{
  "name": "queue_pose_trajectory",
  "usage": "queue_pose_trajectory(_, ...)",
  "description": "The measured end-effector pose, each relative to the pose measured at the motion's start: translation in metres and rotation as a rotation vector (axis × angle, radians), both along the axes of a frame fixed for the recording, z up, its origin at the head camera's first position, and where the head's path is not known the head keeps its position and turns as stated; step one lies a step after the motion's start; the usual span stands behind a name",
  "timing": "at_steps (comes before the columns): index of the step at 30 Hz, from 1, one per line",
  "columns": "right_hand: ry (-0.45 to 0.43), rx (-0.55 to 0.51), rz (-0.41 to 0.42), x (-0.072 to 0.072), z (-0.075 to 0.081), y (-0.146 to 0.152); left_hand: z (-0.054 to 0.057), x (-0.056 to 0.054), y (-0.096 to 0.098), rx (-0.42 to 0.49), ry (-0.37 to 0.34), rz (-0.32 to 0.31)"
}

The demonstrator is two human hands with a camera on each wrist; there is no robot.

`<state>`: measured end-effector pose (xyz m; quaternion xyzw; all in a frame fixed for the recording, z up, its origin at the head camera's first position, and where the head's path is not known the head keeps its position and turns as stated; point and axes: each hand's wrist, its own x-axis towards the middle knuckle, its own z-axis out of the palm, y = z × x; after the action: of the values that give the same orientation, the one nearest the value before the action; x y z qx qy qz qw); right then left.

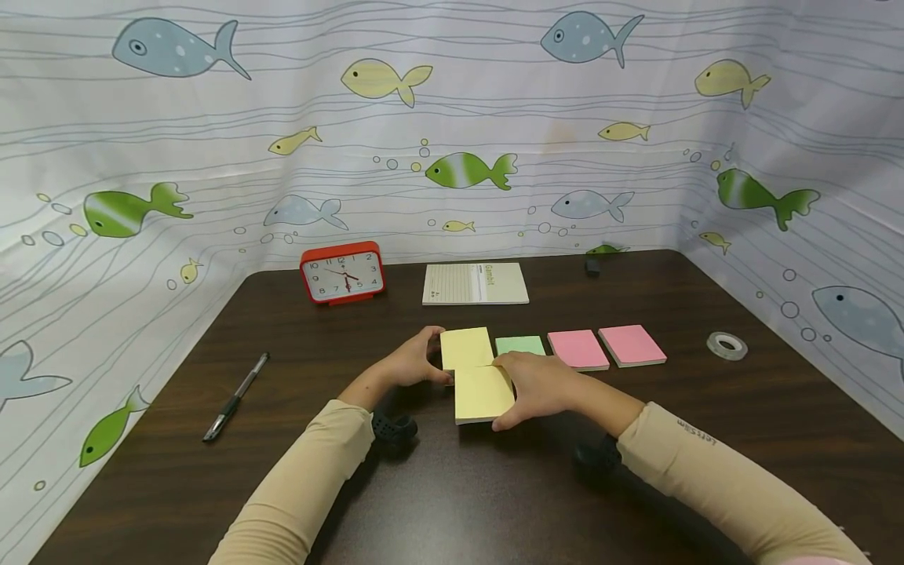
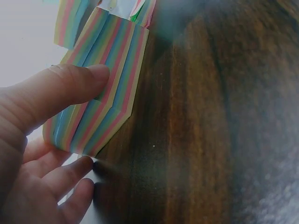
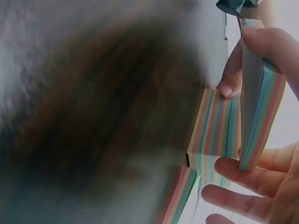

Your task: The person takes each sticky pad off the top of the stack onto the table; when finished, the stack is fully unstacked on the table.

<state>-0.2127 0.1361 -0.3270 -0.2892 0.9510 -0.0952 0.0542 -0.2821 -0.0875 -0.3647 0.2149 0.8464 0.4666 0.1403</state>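
My left hand (image 1: 410,361) grips a stack of sticky note pads (image 1: 466,345) by its left side. In the left wrist view the thumb presses the striped edges of this stack (image 2: 117,60), with the fingers on the side away from the thumb. Between thumb and fingers, my right hand (image 1: 540,384) holds one yellow-topped sticky note pad (image 1: 483,395). That pad overlaps the stack's near edge in the head view. From the right wrist, the held pad (image 3: 264,116) appears raised and tilted, apart from the table, with the stack (image 3: 217,123) behind it.
Right of the stack lie a green sticky note pad (image 1: 519,344) and two pink ones (image 1: 577,349). A tape roll (image 1: 727,346) is farther right, a pen (image 1: 236,396) at the left. Behind are a red clock (image 1: 342,272), a notebook (image 1: 475,284) and a small black object (image 1: 592,267).
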Motion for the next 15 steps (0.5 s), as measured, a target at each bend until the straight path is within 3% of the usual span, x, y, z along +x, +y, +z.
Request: queue_pose_trajectory(15,-0.015,0.055,0.034,0.008,-0.014,-0.012,0.0,0.002,-0.001,-0.08,0.008,0.029)
